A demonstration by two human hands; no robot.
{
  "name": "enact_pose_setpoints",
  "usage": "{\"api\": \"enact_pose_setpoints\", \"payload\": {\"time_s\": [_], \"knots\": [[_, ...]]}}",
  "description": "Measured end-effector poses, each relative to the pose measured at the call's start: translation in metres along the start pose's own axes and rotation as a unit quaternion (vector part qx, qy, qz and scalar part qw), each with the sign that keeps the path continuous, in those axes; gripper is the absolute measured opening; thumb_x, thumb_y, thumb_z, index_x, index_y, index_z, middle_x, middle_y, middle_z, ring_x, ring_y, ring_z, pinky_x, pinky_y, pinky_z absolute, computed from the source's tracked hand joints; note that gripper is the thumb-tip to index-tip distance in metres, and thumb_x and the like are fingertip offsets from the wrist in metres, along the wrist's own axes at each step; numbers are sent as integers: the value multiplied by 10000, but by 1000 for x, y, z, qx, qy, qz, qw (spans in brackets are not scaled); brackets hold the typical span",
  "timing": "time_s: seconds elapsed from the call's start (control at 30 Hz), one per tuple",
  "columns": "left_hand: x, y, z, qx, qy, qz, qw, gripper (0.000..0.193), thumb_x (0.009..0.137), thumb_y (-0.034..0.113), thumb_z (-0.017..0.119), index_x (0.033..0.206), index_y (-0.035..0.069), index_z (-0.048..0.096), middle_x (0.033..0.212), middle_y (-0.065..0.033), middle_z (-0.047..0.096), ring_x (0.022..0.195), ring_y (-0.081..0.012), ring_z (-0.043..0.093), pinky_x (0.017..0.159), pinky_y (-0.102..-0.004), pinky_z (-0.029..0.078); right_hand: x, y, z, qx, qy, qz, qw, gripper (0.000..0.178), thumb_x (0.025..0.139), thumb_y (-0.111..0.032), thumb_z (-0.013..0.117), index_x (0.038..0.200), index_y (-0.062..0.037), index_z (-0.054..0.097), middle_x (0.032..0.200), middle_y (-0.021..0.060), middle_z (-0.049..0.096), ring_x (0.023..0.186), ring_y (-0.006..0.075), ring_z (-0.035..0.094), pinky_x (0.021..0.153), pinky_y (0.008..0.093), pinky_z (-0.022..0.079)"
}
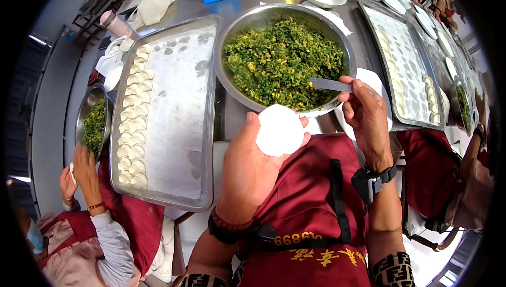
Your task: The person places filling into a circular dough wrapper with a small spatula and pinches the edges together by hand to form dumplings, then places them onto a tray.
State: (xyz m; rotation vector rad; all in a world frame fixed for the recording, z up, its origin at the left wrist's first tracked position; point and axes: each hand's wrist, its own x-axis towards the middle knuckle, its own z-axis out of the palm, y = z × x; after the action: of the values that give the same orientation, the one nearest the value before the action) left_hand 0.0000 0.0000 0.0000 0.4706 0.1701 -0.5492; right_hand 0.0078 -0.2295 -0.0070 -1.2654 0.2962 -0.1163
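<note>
While holding the round wrapper (279,130) on the left hand (246,158), best to keep that palm up and steady, thumb by one edge and fingertips curled up past the other. With the right hand (363,108), pinching a flat metal spreader (331,84) between thumb and finger, best to press gently and lift just a small lump, leaving the wrapper's rim clean and dry. Smooth and white, that wrapper, thin-looking and probably soft like cloth. Just past the fingers, at the spreader's tip, green and yellow filling (284,57), chopped fine, crumbly and likely damp, heaped in a round, shiny steel bowl (348,55). Left of the left fingers, a long metal tray (179,107), dusty, maybe with flour, bearing a row of plump, folded, pale dumplings (134,113). Farther left from those fingers, near another person's hands (88,173), a smaller bowl (94,95) of much the same green filling.
</note>
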Motion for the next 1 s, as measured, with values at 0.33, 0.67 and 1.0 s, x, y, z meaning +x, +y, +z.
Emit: {"api": "enact_pose_setpoints", "payload": {"time_s": [0.33, 0.67, 1.0], "knots": [[29, 16, 18, 12, -9, 15, 1000, 533, 1077, 375, 262, 1316, -79, 407, 1306, -246, 533, 1253, -446, 496, 1080, -589, 396, -26, -23, 23, 4, -2, -50, 999, 384, 1023, -312, 511, 1203, 12, 616, 829, 54, 682, 589, 64, 525, 480, 189, 344], [37, 19, 27, 8, 13, 29, 999, 554, 1079, 372, 240, 1332, -105, 363, 1329, -302, 483, 1252, -445, 485, 1103, -556, 379, -66, 3, 24, -434, -125, -444, 774, 295, 832, -150, 735, 1107, -50, 696, 919, 149, 675, 714, 241, 632, 624, 323, 510], [33, 16, 18, -12, 14, 26, 999, 567, 1080, 373, 244, 1327, -127, 348, 1342, -311, 455, 1277, -454, 455, 1107, -544, 365, -74, -5, 13, -365, -118, -405, 830, 237, 849, -150, 726, 1048, -24, 696, 920, 139, 680, 726, 229, 635, 632, 302, 495]]}}
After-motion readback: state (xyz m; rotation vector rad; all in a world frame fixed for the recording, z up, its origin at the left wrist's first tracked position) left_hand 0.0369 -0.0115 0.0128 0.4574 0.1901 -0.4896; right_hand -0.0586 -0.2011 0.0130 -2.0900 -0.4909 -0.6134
